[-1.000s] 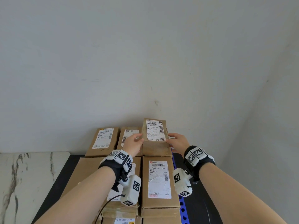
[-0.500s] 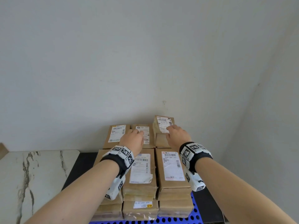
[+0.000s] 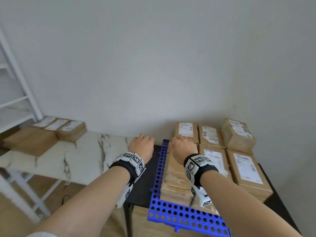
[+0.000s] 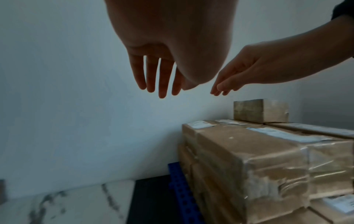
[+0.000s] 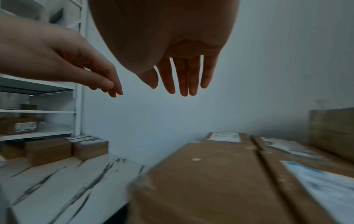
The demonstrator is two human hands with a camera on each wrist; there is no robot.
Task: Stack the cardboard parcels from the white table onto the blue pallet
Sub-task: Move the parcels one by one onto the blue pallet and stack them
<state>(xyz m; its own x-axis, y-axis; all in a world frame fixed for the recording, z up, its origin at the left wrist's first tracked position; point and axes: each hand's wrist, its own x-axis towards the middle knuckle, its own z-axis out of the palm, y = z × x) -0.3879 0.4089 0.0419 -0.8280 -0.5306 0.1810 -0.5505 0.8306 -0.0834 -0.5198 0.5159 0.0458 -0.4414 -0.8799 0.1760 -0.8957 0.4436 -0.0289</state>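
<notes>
shelving: white metal shelf rack [image 3: 16, 93] at the far left against the wall; in the right wrist view a brown box sits on one of its shelves.
table: white marble-patterned table [image 3: 82, 156] beside the rack.
waiting parcels: brown cardboard parcels with white labels [image 3: 49, 132] sit at the table's far left end, near the wall.
left hand: left hand [image 3: 141, 145] hovers palm down over the table's right end and the dark gap next to it, fingers [image 4: 151, 74] straight and slightly spread, holding nothing.
stand: dark low surface [image 3: 142, 189] under the pallet, between table and stack.
pallet: blue perforated plastic pallet [image 3: 171, 214], its left and near edges showing bare.
right hand: right hand [image 3: 183, 147] hovers palm down above the stack's left column, fingers [image 5: 184, 75] straight and close together, holding nothing; whether it touches the parcel below cannot be told.
stack: taped brown cardboard parcels stacked on the pallet [image 3: 212, 161], several layers high, in rows side by side, labels up.
top parcel: a single small brown parcel [image 3: 238, 132] lies on the stack's far right corner, slightly skewed, well apart from both hands.
</notes>
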